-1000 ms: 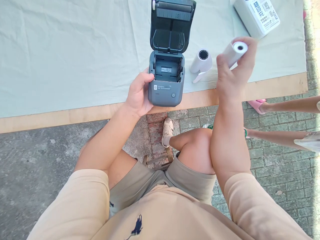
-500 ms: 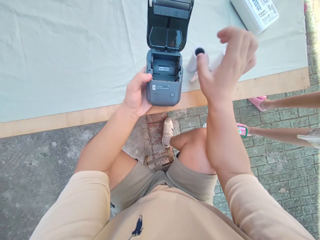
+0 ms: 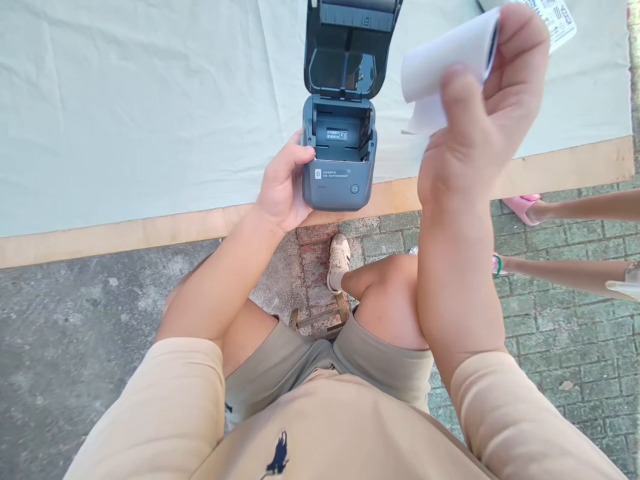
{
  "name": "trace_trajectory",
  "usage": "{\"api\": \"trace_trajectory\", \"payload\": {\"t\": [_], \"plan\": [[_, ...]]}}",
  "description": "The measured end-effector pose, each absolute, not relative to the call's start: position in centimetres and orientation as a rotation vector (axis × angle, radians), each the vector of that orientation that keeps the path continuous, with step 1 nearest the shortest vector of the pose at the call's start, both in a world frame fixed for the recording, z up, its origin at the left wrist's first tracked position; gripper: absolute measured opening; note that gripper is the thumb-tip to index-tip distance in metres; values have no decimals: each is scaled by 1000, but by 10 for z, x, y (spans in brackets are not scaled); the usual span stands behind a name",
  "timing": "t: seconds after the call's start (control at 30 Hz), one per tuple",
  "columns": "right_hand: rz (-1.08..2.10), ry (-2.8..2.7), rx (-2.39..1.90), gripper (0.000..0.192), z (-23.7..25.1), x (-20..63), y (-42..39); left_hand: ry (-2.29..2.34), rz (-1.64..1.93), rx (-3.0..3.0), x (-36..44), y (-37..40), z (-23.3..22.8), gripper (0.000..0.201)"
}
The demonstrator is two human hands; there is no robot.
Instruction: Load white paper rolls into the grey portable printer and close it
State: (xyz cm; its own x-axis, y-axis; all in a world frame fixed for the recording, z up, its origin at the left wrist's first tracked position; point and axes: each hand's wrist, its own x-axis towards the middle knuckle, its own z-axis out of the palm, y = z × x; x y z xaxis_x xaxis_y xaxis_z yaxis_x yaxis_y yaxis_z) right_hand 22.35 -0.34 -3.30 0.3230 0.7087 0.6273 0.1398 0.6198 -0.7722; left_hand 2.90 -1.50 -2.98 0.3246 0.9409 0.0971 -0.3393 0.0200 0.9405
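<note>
I am watching my right hand point(image 3: 480, 127) gripping a white paper roll point(image 3: 447, 57), thumb across its front and fingers wrapped behind, lifted above the table point(image 3: 150, 227) and off to the right of the small grey printer point(image 3: 339, 153). The roll's long axis is running roughly left to right, tilted up toward the right, and a loose tail of paper is hanging from its lower left end. The printer's open compartment is lying to the left of and below the roll, near but not touching, with the lid point(image 3: 350, 47) standing up behind it. My left hand point(image 3: 285, 187) is clamping the printer's left side at the table's near edge, thumb curling over the rim, so the two hands are staying apart, and the right one is plainly the nearer to the roll since it is holding it. Counting: one printer, one paper roll visible, one white box point(image 3: 555, 17) at the top right corner, partly hidden behind my fingers. Another person's legs and pink shoe point(image 3: 520, 205) are showing to the right, under the table's end.
</note>
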Motion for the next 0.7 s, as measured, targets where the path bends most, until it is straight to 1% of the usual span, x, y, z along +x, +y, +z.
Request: {"api": "trace_trajectory", "payload": {"t": [0.1, 0.17, 0.2, 0.27, 0.33, 0.43, 0.5, 0.53, 0.63, 0.7], "plan": [[869, -1179, -844, 68, -19, 219, -13, 749, 1151, 1106, 30, -16, -29, 31], [986, -1210, -804, 73, -15, 212, -19, 791, 1163, 1077, 30, -17, -28, 28], [975, -1202, -745, 73, -15, 208, -20, 802, 1163, 1070, 31, -17, -28, 28], [838, -1207, -622, 65, -19, 201, -22, 790, 1159, 1067, 31, -18, -28, 25], [581, -1328, -557, 55, -26, 197, -23, 746, 1170, 1068, 31, -19, -29, 22], [263, -1652, -679, 54, -30, 195, -25, 710, 1194, 1065, 31, -20, -32, 24], [166, -1776, -873, 55, -29, 194, -28, 719, 1199, 1086, 32, -21, -35, 30], [137, -1802, -984, 53, -27, 194, -29, 719, 1198, 1105, 32, -22, -36, 32], [94, -1838, -1174, 41, -23, 193, -30, 719, 1197, 1147, 32, -23, -38, 34], [83, -1825, -1185, 30, -23, 192, -28, 723, 1191, 1155, 32, -22, -39, 35]]}}
